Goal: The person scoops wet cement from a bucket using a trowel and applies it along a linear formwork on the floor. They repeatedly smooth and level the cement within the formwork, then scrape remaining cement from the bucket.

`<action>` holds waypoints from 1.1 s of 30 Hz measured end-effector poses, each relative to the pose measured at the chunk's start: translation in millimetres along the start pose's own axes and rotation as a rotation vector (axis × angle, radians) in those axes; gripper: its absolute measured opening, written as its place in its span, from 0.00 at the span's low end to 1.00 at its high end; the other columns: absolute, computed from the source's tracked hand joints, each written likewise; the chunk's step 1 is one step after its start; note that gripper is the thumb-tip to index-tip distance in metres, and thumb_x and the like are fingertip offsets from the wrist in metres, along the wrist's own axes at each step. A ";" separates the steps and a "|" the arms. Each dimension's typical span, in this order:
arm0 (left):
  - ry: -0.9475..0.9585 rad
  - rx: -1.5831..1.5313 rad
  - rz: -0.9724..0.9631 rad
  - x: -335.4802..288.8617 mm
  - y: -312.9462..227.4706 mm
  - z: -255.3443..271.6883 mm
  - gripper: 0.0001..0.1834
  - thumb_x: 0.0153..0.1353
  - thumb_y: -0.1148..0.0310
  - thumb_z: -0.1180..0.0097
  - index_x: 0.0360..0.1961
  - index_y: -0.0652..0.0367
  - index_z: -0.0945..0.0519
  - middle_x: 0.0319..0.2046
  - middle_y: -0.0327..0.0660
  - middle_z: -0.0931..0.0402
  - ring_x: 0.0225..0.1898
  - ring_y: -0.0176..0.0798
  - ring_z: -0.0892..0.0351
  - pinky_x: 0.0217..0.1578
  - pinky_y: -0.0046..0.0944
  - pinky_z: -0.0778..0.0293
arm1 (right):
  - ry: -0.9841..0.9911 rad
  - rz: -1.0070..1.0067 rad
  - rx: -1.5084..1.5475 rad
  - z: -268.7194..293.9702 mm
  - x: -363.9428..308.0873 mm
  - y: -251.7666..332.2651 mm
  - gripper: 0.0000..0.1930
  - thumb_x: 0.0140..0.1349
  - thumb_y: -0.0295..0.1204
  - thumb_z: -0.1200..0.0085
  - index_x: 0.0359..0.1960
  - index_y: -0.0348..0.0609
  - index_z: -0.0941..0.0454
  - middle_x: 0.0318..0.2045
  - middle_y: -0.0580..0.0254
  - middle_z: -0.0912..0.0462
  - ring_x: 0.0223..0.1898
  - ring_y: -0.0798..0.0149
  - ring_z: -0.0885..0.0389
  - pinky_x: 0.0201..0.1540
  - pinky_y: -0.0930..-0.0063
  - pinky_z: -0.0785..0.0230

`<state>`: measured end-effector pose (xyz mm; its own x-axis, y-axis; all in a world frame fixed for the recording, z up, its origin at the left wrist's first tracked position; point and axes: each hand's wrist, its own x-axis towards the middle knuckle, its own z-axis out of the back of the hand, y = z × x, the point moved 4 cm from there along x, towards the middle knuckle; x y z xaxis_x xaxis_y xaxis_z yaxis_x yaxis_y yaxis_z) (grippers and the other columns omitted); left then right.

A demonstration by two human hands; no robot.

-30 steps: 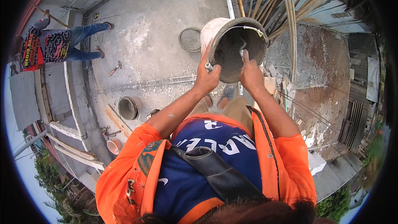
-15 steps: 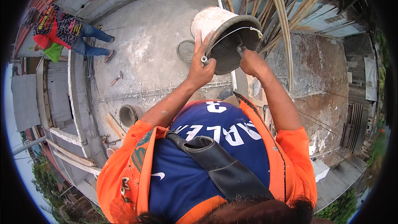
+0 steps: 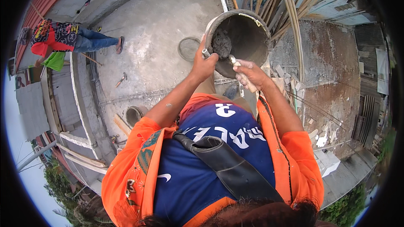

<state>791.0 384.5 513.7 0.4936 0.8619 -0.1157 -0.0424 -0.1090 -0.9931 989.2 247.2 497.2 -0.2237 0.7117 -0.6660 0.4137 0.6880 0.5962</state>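
Note:
My left hand [image 3: 203, 64] is closed on the left side of a bucket [image 3: 257, 44], fingers along its outer wall, with the whitish grip of the wire handle by the thumb. The bucket tilts so that its mouth faces me, and grey mortar coats the inside. In my right hand [image 3: 251, 76] is a trowel [image 3: 246, 80], held by its pale handle, fingers wrapped round it. Its blade reaches into the bucket and is covered by a lump of wet mortar [image 3: 221, 43] near the left inner wall.
A co-worker [image 3: 63, 38] bends at the far left with a green bag [image 3: 54, 62]. A hammer [image 3: 121, 79], a round ring-like object [image 3: 189, 48] and another bucket [image 3: 134, 115] are on the concrete floor [image 3: 155, 21]. Bamboo poles [image 3: 290, 21] lean at the far right; rubble [image 3: 286, 75] lies below.
The bucket's mouth has turned more toward me. My right hand has moved down, and the trowel now shows a mortar lump. The co-worker's legs have shifted.

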 end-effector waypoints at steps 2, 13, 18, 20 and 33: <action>-0.059 -0.225 0.203 15.2 29.7 -1.6 0.39 0.64 0.82 0.45 0.79 0.59 0.28 0.51 0.42 0.16 0.49 0.39 0.15 0.52 0.39 0.19 | -0.036 -0.020 0.024 7.7 8.7 -0.5 0.29 0.77 0.38 0.35 0.77 0.52 0.26 0.26 0.70 0.20 0.18 0.76 0.25 0.18 0.76 0.29; -0.520 -0.302 0.736 129.2 152.3 88.0 0.28 0.64 0.80 0.44 0.66 0.53 0.26 0.37 0.39 0.24 0.34 0.37 0.23 0.29 0.46 0.21 | -0.454 -0.002 0.083 96.2 94.1 37.9 0.34 0.77 0.33 0.38 0.83 0.45 0.31 0.29 0.66 0.19 0.19 0.72 0.24 0.18 0.72 0.30; -0.581 -0.182 0.686 171.9 188.2 177.3 0.31 0.64 0.79 0.44 0.69 0.52 0.29 0.43 0.42 0.22 0.33 0.40 0.21 0.30 0.52 0.13 | -0.656 -0.071 -0.223 186.0 268.7 62.1 0.36 0.72 0.35 0.37 0.81 0.39 0.30 0.37 0.49 0.10 0.27 0.54 0.11 0.30 0.58 0.16; -0.474 -0.214 0.751 202.9 198.5 162.0 0.31 0.63 0.80 0.44 0.69 0.52 0.29 0.45 0.43 0.22 0.35 0.41 0.20 0.31 0.52 0.12 | -0.995 0.109 -0.963 279.5 327.5 29.0 0.38 0.71 0.36 0.37 0.80 0.33 0.31 0.50 0.36 0.07 0.45 0.41 0.05 0.47 0.51 0.12; -0.363 -0.037 0.395 280.4 149.3 139.6 0.27 0.65 0.79 0.43 0.66 0.58 0.24 0.44 0.36 0.21 0.41 0.32 0.23 0.42 0.38 0.24 | -0.715 -0.010 -0.210 140.4 240.2 146.4 0.37 0.82 0.35 0.42 0.89 0.67 0.39 0.58 0.49 0.12 0.28 0.67 0.17 0.25 0.69 0.21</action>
<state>801.9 679.1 330.6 0.1136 0.8667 -0.4857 -0.1301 -0.4717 -0.8721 1119.9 498.9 361.6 0.4316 0.4883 -0.7585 0.2213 0.7579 0.6138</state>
